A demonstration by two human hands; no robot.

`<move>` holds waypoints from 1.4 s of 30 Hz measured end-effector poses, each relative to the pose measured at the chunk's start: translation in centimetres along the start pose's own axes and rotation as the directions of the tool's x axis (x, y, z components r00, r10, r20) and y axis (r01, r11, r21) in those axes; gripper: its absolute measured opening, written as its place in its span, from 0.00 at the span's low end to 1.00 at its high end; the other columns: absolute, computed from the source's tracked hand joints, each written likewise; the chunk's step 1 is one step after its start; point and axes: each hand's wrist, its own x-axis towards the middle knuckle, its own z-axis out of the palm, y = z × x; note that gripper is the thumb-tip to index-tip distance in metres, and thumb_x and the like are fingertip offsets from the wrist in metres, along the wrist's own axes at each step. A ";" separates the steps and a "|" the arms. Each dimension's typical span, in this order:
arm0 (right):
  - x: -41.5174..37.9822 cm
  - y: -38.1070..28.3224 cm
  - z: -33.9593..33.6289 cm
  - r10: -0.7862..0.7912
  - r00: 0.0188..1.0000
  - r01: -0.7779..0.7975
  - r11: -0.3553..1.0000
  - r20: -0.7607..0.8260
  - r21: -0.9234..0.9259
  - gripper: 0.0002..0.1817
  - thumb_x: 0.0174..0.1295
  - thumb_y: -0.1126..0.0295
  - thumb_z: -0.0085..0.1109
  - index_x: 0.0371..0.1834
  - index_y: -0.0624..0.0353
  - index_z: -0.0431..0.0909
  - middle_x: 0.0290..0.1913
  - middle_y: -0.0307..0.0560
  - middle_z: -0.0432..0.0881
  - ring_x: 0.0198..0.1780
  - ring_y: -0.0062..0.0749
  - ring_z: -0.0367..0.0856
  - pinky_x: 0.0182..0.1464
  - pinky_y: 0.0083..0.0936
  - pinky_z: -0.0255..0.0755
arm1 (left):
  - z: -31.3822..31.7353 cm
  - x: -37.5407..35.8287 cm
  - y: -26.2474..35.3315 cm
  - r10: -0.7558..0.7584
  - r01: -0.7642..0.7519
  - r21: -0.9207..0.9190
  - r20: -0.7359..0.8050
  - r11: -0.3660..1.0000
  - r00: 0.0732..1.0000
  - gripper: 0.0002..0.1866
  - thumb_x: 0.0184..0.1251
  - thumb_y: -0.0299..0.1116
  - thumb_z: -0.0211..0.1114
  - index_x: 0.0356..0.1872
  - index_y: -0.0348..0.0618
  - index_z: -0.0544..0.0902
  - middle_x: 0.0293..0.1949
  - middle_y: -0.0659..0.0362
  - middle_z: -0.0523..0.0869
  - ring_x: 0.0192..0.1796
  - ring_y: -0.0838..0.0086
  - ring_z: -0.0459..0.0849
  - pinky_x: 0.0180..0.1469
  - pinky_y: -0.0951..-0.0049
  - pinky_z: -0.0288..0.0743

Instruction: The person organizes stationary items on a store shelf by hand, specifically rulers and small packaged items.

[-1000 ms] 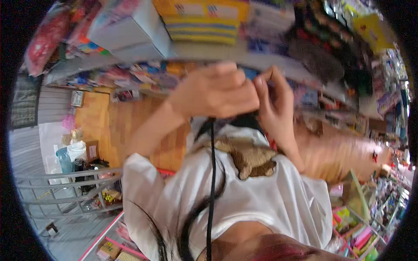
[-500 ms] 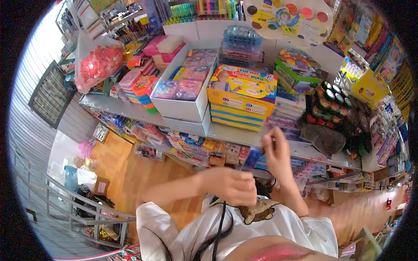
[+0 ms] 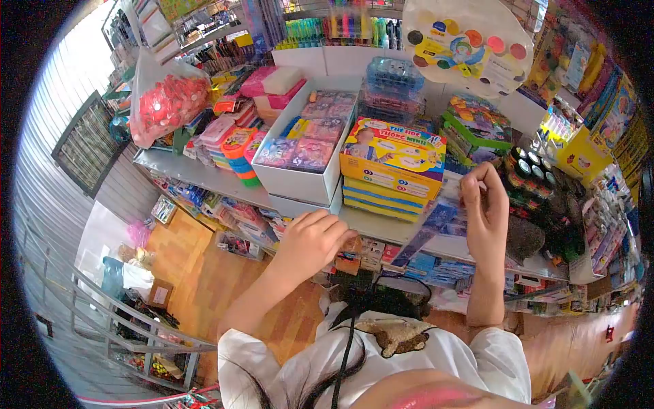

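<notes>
My right hand [image 3: 487, 211] is raised over the shelf edge at the right, fingers curled into a pinch. Hanging slantwise beside those fingertips is a long bluish see-through plastic packet [image 3: 424, 235], partly blurred, and the hand appears closed on its upper end. Left of it, my left hand [image 3: 312, 244] is closed, thumb and fingertips together, in front of the shelf; whatever it may grip is hidden. Between and behind the hands stand a yellow flash-card box [image 3: 394, 153] on similar boxes and a white carton [image 3: 296, 183] filled with small pink picture packs.
A metal shelf [image 3: 225, 189] runs across, with goods on lower levels. On it are a bag of red items [image 3: 170, 102], orange tubs [image 3: 238, 143], a green box [image 3: 477, 129] and dark-lidded jars [image 3: 531, 167]. A paint palette pack [image 3: 470, 48] hangs above. A railing [image 3: 95, 300] curves at left.
My right hand has moved up and to the right, bringing the bluish packet more into view. My left hand has risen and shifted left, so the hands are farther apart.
</notes>
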 end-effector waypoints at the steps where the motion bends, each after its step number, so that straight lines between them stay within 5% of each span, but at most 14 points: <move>1: 0.4 -0.2 0.1 -0.013 1.000 0.013 1.000 0.008 -0.012 0.10 0.66 0.70 0.47 0.28 0.63 0.64 0.24 0.36 0.66 0.28 0.14 0.61 0.29 0.14 0.58 | 0.0 0.0 -0.3 -0.015 0.014 -0.026 -0.009 1.000 1.000 0.03 0.51 0.28 0.63 0.24 0.44 0.78 0.25 0.60 0.78 0.34 0.68 0.79 0.35 0.72 0.73; 6: 2.0 -2.4 1.1 0.004 0.999 -0.002 0.998 0.043 -0.057 0.09 0.65 0.70 0.49 0.28 0.62 0.66 0.22 0.34 0.66 0.24 0.11 0.59 0.24 0.13 0.54 | -1.0 0.9 -2.0 -0.085 0.068 -0.253 -0.060 0.965 0.995 0.05 0.53 0.27 0.63 0.32 0.44 0.82 0.27 0.57 0.82 0.31 0.66 0.82 0.32 0.70 0.75; 12: 5.6 -5.6 5.5 -0.139 0.981 0.148 0.987 0.135 -0.062 0.09 0.64 0.72 0.50 0.27 0.62 0.67 0.22 0.35 0.67 0.23 0.12 0.62 0.23 0.14 0.56 | -3.8 3.9 -4.5 -0.171 0.124 -0.399 -0.085 0.909 0.982 0.06 0.58 0.23 0.60 0.35 0.38 0.82 0.31 0.54 0.85 0.36 0.70 0.84 0.40 0.73 0.77; 15: 8.5 -8.2 8.9 -0.241 0.962 0.245 0.969 0.125 -0.019 0.09 0.63 0.72 0.51 0.27 0.64 0.67 0.20 0.36 0.66 0.21 0.13 0.63 0.22 0.16 0.57 | -5.4 5.6 -5.4 -0.131 0.034 -0.734 -0.075 0.678 0.989 0.09 0.63 0.24 0.54 0.40 0.36 0.80 0.34 0.54 0.84 0.38 0.70 0.84 0.42 0.73 0.75; 16: 9.5 -9.4 9.9 -0.252 0.962 0.256 0.966 0.109 -0.028 0.09 0.63 0.72 0.51 0.27 0.64 0.67 0.19 0.36 0.66 0.21 0.13 0.62 0.21 0.16 0.57 | -6.1 5.8 -6.1 -0.043 0.005 -0.766 -0.029 0.643 0.999 0.13 0.68 0.26 0.47 0.50 0.34 0.73 0.40 0.55 0.83 0.41 0.73 0.82 0.45 0.75 0.73; 19: 13.5 -11.4 12.7 -0.414 0.908 0.418 0.903 0.058 -0.101 0.10 0.63 0.69 0.52 0.29 0.66 0.69 0.18 0.39 0.68 0.18 0.15 0.64 0.21 0.19 0.60 | -7.4 6.7 -7.4 0.008 -0.046 -0.840 -0.049 0.540 0.999 0.16 0.69 0.34 0.50 0.52 0.36 0.70 0.40 0.53 0.81 0.43 0.70 0.81 0.46 0.72 0.73; 23: 18.4 -14.8 17.0 -0.515 0.856 0.512 0.832 0.046 -0.213 0.13 0.61 0.64 0.53 0.30 0.66 0.73 0.19 0.47 0.75 0.19 0.23 0.72 0.23 0.24 0.65 | -8.3 9.0 -10.8 -0.118 -0.052 -0.831 -0.140 0.554 0.983 0.15 0.71 0.39 0.46 0.46 0.37 0.70 0.33 0.56 0.79 0.35 0.74 0.79 0.37 0.72 0.73; 24: 20.0 -15.5 17.9 -0.538 0.841 0.532 0.808 0.052 -0.253 0.14 0.61 0.63 0.53 0.30 0.66 0.73 0.20 0.49 0.77 0.19 0.25 0.74 0.24 0.25 0.66 | -10.3 9.8 -10.4 -0.131 -0.161 -0.886 -0.239 0.434 0.962 0.15 0.71 0.41 0.45 0.42 0.38 0.69 0.27 0.58 0.78 0.30 0.76 0.78 0.33 0.74 0.72; 26: 24.0 -16.6 19.6 -0.670 0.743 0.640 0.712 -0.006 -0.289 0.14 0.60 0.62 0.53 0.32 0.66 0.75 0.21 0.52 0.79 0.21 0.31 0.77 0.27 0.26 0.69 | -12.5 11.1 -13.0 -0.218 -0.155 -0.885 -0.272 0.439 0.937 0.15 0.72 0.43 0.45 0.41 0.40 0.69 0.22 0.59 0.77 0.23 0.77 0.76 0.27 0.76 0.71; 28: 28.3 -17.8 20.7 -0.626 0.780 0.602 0.737 0.027 -0.308 0.14 0.61 0.62 0.52 0.33 0.65 0.77 0.24 0.49 0.80 0.23 0.26 0.77 0.28 0.21 0.69 | -15.3 13.0 -14.9 -0.299 -0.186 -0.885 -0.332 0.427 0.895 0.16 0.71 0.44 0.45 0.37 0.40 0.70 0.20 0.60 0.76 0.18 0.78 0.75 0.22 0.77 0.69; 30: 31.8 -18.9 21.8 -0.751 0.659 0.659 0.605 -0.044 -0.447 0.18 0.60 0.61 0.52 0.25 0.66 0.79 0.18 0.53 0.77 0.22 0.41 0.77 0.28 0.33 0.70 | -17.2 15.3 -17.8 -0.282 -0.212 -0.851 -0.378 0.480 0.882 0.18 0.71 0.46 0.45 0.33 0.40 0.71 0.19 0.60 0.76 0.16 0.78 0.74 0.19 0.77 0.67; 33: 35.2 -19.8 23.0 -0.628 0.778 0.514 0.634 0.003 -0.578 0.15 0.56 0.62 0.54 0.29 0.67 0.79 0.26 0.58 0.80 0.32 0.51 0.79 0.39 0.38 0.71 | -18.4 18.1 -21.3 -0.269 -0.234 -0.853 -0.389 0.467 0.881 0.19 0.71 0.46 0.45 0.32 0.39 0.72 0.19 0.61 0.75 0.16 0.78 0.74 0.19 0.77 0.67; 42: 37.1 -19.9 25.7 -0.667 0.743 0.454 0.562 -0.055 -0.692 0.18 0.55 0.59 0.55 0.30 0.67 0.79 0.32 0.62 0.80 0.38 0.54 0.79 0.41 0.41 0.71 | -17.3 20.4 -24.7 -0.320 -0.252 -0.925 -0.340 0.285 0.884 0.21 0.69 0.48 0.46 0.36 0.38 0.75 0.20 0.62 0.75 0.18 0.80 0.72 0.20 0.80 0.66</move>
